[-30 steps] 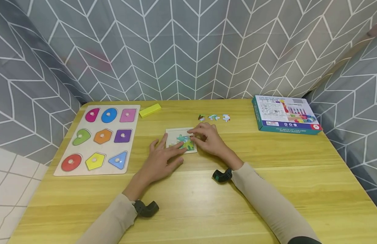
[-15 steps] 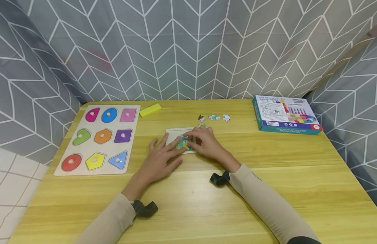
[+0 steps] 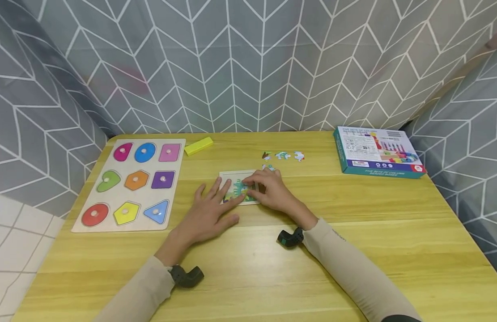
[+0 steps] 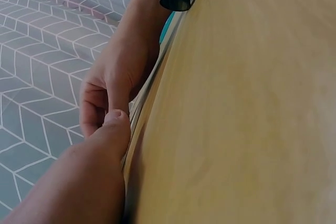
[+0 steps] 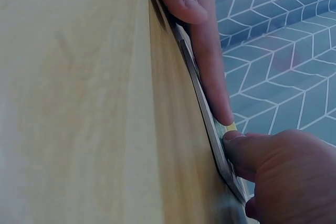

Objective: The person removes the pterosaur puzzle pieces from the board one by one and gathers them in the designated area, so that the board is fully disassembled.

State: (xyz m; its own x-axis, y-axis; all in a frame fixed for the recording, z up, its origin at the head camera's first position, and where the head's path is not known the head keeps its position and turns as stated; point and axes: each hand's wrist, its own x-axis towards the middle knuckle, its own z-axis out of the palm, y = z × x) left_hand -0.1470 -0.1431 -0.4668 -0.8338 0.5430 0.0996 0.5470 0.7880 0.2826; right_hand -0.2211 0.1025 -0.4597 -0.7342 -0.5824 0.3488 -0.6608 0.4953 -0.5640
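A small pale puzzle tray [image 3: 228,175] lies at the middle of the table, with green and teal jigsaw pieces [image 3: 238,187] inside. My left hand [image 3: 206,214] lies spread over its left and front part, fingers straight and touching the pieces. From the right, my right hand [image 3: 271,191] reaches over the tray with thumb and index finger pinching a jigsaw piece mostly hidden by the fingers. The right wrist view has the tray edge-on, with the right thumb [image 5: 244,148] close to a left fingertip. In the left wrist view the hands meet and hide the pieces.
Several loose jigsaw pieces [image 3: 282,155] lie behind the tray, one partly behind the right hand. A yellow block [image 3: 198,146] sits at the back. A knobbed shape board [image 3: 127,197] is on the left, a toy box [image 3: 379,152] at the back right. A curtain [image 3: 248,67] hangs behind.
The right hand has moved slightly left and toward the body, uncovering a loose piece behind it. Pieces in the tray have shifted left. The left hand has drawn back a little.
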